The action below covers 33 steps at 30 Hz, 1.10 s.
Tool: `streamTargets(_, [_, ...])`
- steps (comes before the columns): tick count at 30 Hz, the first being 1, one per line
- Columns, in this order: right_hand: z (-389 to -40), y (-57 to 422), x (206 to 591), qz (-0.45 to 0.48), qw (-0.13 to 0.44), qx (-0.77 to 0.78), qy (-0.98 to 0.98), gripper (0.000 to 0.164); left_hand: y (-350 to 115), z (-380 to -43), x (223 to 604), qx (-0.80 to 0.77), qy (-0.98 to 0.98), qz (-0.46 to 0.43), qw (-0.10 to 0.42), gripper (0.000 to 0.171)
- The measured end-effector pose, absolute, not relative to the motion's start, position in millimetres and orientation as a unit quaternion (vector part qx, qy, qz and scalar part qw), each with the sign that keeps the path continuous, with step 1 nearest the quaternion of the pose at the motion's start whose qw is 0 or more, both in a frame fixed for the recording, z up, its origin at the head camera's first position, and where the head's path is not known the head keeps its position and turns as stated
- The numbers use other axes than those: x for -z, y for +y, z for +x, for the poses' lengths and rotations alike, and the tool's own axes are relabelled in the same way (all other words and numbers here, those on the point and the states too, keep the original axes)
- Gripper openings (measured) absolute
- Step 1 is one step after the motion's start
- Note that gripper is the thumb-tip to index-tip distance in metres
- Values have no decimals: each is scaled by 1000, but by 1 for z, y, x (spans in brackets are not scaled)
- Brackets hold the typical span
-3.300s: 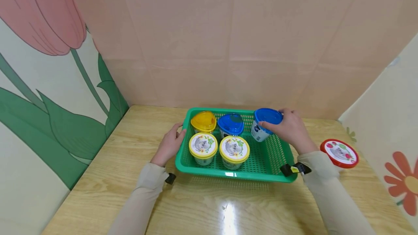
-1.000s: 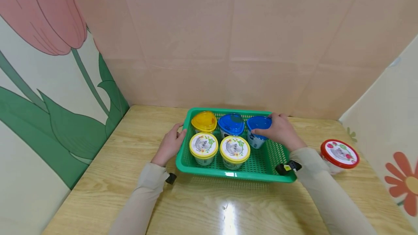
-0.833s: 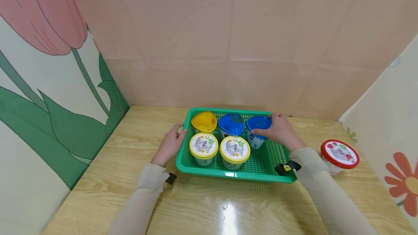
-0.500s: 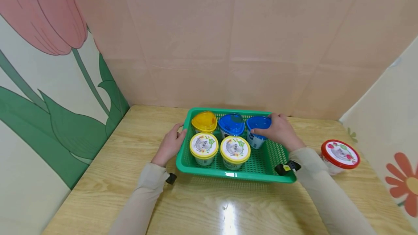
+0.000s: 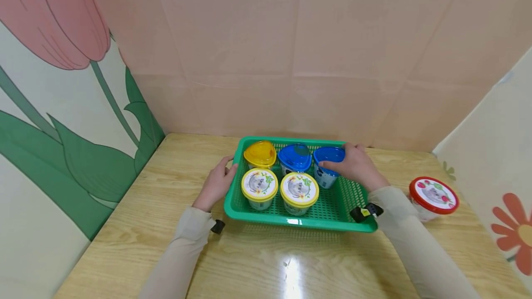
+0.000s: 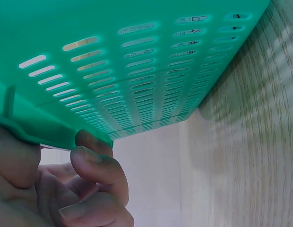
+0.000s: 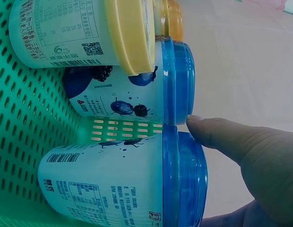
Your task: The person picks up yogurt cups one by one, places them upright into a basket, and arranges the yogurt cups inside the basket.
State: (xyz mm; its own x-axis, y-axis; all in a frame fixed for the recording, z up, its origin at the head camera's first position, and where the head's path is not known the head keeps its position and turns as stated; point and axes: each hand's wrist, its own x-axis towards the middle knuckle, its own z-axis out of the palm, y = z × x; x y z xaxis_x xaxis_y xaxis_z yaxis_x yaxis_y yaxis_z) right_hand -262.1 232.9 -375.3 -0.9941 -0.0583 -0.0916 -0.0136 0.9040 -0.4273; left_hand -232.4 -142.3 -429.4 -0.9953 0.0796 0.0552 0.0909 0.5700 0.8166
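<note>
Right now I see my right hand point(image 5: 356, 166) with fingers curled around the blue-lidded cup point(image 5: 327, 166), which stands in the back right corner of the green basket point(image 5: 291, 218), just beside a second blue-lidded cup point(image 5: 294, 158). My left hand point(image 5: 216, 183) grips the basket's left rim, its fingers point(image 6: 97, 175) curled under the edge. Further out, a yellow-lidded cup point(image 5: 259, 155) and two yellow-rimmed cups point(image 5: 258, 187) fill the basket, while a red-lidded cup point(image 5: 433, 196) stands apart on the wooden table point(image 5: 270, 266).
</note>
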Motion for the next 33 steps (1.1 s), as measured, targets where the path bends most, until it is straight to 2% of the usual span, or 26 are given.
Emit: streamTargets(33, [-262,236,376,-26,41,218,975,113,-142,-233,429,460,-887,-47,9,49])
